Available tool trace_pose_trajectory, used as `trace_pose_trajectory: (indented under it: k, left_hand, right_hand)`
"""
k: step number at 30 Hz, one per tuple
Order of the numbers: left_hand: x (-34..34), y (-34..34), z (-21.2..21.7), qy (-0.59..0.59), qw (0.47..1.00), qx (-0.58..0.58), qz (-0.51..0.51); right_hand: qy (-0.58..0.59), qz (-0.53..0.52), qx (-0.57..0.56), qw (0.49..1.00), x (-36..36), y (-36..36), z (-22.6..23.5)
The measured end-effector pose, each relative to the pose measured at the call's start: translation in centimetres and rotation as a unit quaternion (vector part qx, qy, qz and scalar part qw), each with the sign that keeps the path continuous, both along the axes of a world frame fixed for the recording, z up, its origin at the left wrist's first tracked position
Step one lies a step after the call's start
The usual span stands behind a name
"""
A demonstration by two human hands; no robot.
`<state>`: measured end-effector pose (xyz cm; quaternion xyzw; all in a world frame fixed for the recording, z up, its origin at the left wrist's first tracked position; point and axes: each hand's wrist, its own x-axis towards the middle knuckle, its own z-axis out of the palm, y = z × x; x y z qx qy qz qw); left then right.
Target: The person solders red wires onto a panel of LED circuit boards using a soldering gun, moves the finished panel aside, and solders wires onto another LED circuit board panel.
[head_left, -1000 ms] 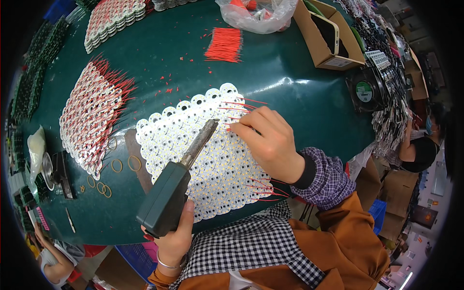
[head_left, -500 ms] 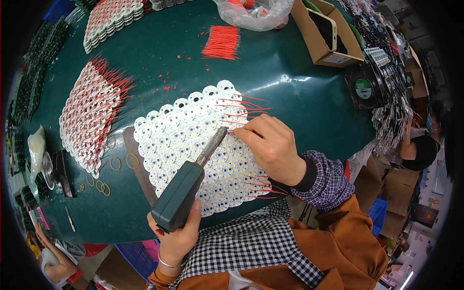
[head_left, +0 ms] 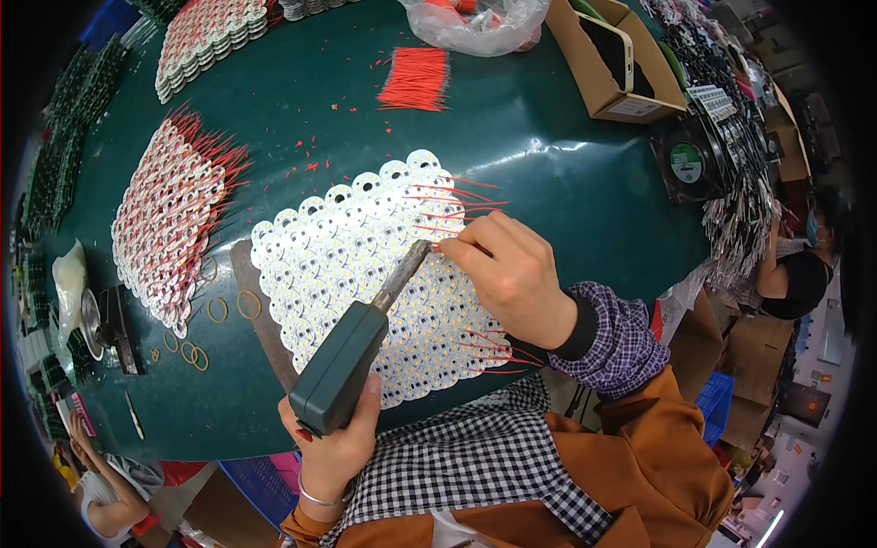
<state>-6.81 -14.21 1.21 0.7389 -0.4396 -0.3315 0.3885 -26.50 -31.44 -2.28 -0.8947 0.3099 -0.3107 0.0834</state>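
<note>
Item: we grip a dark soldering iron (head_left: 352,365) in our left hand (head_left: 333,447), its long axis slanting up-right to the tip beside our right hand (head_left: 512,274), which pinches a red wire (head_left: 457,245) on the white round-board panel (head_left: 365,265) lying mid-worktop (head_left: 548,173).

At the upper right of the frame an open brown cardboard box (head_left: 610,68) stands on the dark green surface (head_left: 566,173), a white label (head_left: 639,107) on its near side. A clear plastic bag (head_left: 475,20) lies at top centre. More brown cartons (head_left: 744,352) stand at the right edge.
</note>
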Motion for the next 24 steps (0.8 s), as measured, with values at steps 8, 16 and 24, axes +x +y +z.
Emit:
trace_pose_trajectory:
  k: [8, 16, 24]
  left_hand:
    - [0.8, 1.5, -1.1, 0.088, 0.992, -0.079, 0.049]
    - [1.3, 2.0, -0.9, 0.068, 0.996, -0.056, 0.009]
    - [0.4, 1.2, -1.0, -0.039, 0.996, -0.082, 0.02]
  right_hand:
    - [0.0, -0.005, -0.009, 1.0, 0.1, 0.1, 0.3]
    - [-0.016, 0.006, -0.029, 0.999, 0.3, 0.8, -0.1]
    - [-0.003, 0.011, -0.016, 1.0, 0.3, 0.8, -0.1]
